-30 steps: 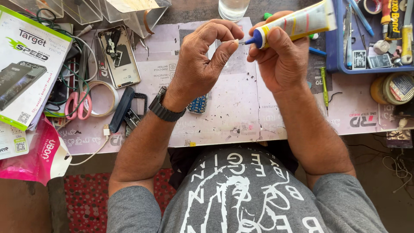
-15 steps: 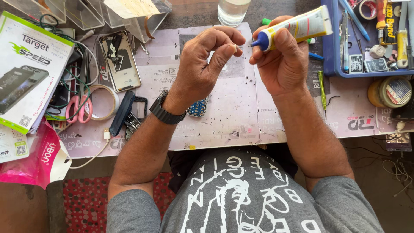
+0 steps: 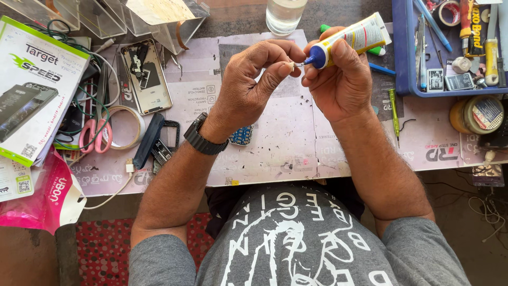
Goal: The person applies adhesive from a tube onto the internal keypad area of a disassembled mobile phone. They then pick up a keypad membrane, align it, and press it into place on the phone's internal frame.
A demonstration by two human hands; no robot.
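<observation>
Above the counter (image 3: 275, 153), the right hand (image 3: 338, 79) is clamped around a white glue tube (image 3: 352, 39), its blue nozzle pointing at the left hand (image 3: 254, 85). That hand's thumb and fingertips are pinched together on a tiny pale piece (image 3: 290, 65) right at the nozzle tip. Below the tube lies a small blue circuit board (image 3: 242, 136); right of it sits a blue tray (image 3: 407, 63) of tools, left of it an opened phone back (image 3: 145, 77) and pink-handled scissors (image 3: 95, 135).

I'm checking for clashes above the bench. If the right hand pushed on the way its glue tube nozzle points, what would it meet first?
Probably the left hand: the glue tube in the right hand aims at its pinched fingertips.
</observation>
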